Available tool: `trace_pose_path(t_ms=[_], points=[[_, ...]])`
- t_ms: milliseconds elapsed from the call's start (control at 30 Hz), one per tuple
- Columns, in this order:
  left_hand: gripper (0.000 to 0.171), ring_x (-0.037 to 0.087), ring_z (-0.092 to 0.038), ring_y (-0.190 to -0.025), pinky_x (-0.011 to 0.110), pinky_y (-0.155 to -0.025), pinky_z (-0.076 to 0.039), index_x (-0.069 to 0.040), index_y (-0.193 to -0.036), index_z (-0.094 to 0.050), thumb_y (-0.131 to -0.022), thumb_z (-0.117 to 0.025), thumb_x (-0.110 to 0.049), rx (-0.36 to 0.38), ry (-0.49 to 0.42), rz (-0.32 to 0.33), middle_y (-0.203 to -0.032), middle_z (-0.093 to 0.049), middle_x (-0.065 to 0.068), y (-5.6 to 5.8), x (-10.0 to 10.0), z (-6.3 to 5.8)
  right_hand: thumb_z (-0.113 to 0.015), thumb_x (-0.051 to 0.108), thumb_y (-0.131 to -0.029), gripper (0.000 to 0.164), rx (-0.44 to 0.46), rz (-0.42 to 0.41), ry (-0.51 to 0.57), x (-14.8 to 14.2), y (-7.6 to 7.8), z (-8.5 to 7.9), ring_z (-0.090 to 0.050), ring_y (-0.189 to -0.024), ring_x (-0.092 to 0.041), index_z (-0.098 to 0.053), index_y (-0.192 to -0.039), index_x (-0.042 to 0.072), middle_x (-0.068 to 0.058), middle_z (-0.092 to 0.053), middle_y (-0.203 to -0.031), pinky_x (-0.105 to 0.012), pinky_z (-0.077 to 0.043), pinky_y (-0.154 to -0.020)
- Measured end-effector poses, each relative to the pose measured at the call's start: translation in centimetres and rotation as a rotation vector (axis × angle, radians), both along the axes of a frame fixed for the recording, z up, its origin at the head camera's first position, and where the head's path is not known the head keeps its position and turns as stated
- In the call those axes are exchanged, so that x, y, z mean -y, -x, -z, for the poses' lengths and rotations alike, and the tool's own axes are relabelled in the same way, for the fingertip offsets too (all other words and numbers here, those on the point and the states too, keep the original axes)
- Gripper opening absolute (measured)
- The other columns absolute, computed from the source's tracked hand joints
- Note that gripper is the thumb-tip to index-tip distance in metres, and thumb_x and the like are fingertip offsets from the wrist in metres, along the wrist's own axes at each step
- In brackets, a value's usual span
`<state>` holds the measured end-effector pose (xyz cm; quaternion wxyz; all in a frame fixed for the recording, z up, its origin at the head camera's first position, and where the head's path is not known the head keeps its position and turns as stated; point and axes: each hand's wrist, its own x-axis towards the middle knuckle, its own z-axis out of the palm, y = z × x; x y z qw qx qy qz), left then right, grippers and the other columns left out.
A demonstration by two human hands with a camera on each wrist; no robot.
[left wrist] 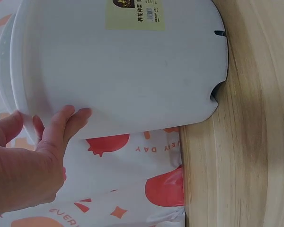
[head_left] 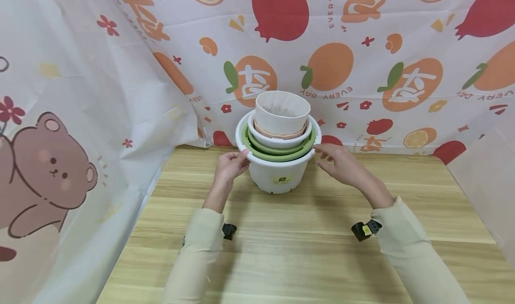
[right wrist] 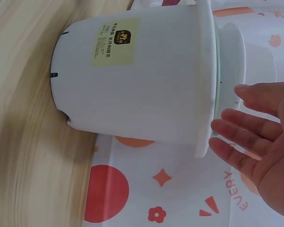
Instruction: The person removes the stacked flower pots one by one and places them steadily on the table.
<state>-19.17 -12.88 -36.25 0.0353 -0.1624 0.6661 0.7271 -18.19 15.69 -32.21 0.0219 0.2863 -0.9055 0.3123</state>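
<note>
A large white flowerpot (head_left: 263,176) with a yellow label (right wrist: 116,41) stands upright on the table, with smaller pots nested inside it. Green rims (head_left: 277,157) show just within it, then a white rim (head_left: 277,142), a peach rim (head_left: 263,132) and a tall white pot (head_left: 277,121) with a scalloped edge on top. My left hand (head_left: 232,166) pinches the big pot's rim at its left side, thumb above and fingers beneath, as the left wrist view shows. At the right side, my right hand (head_left: 342,163) has its fingers loosely extended, fingertips (right wrist: 217,126) right at the rim.
The wood-grain table (head_left: 281,250) stretches out in front of the pots. Close behind them hangs a fruit-print cloth (head_left: 354,129), and a bear-print cloth (head_left: 80,116) hangs along the left side. A black wrist camera (head_left: 362,230) is worn on the right wrist.
</note>
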Motion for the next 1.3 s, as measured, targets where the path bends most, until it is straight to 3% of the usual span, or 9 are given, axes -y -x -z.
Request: trace_pose_path(t_ms=[500,633,1033,1300], points=[[0.032,0.029,-0.058,-0.103,0.031,-0.084,-0.050,0.010,-0.105,-0.054,-0.091,-0.058,-0.018,0.002,-0.003,-0.002,-0.095,-0.063,0.016,-0.1,0.1,0.0,-0.063,-0.005,-0.082,0.036,-0.149,-0.011,0.070,1.4,1.3,-2.1,-0.055,-0.079,-0.027,-0.055,-0.117,-0.007,-0.020,-0.058,-0.100,-0.038,-0.053,-0.069],[0.031,0.028,-0.058,-0.101,0.031,-0.084,-0.050,0.010,-0.104,-0.054,-0.091,-0.058,-0.017,0.003,-0.009,-0.008,-0.090,-0.063,0.014,-0.1,0.1,0.0,-0.062,-0.005,-0.082,0.037,-0.138,0.002,0.069,1.9,1.5,-2.9,-0.053,-0.078,-0.027,-0.054,-0.119,-0.005,-0.019,-0.057,-0.097,-0.035,-0.050,-0.065],[0.027,0.027,-0.060,-0.097,0.031,-0.082,-0.051,0.009,-0.101,-0.056,-0.091,-0.058,-0.016,0.001,-0.014,-0.015,-0.083,-0.063,0.010,0.1,0.0,0.2,-0.057,-0.001,-0.086,0.038,-0.066,0.035,0.054,2.9,2.7,-4.7,-0.054,-0.092,-0.028,-0.051,-0.124,-0.003,-0.020,-0.054,-0.115,-0.041,-0.052,-0.075],[0.029,0.029,-0.059,-0.100,0.031,-0.083,-0.051,0.010,-0.102,-0.056,-0.091,-0.059,-0.017,0.000,-0.010,-0.009,-0.086,-0.063,0.012,0.0,0.0,0.0,-0.055,-0.003,-0.086,0.035,-0.102,0.040,0.051,3.5,3.3,-5.3,-0.054,-0.091,-0.029,-0.052,-0.122,-0.004,-0.020,-0.053,-0.110,-0.042,-0.051,-0.075]])
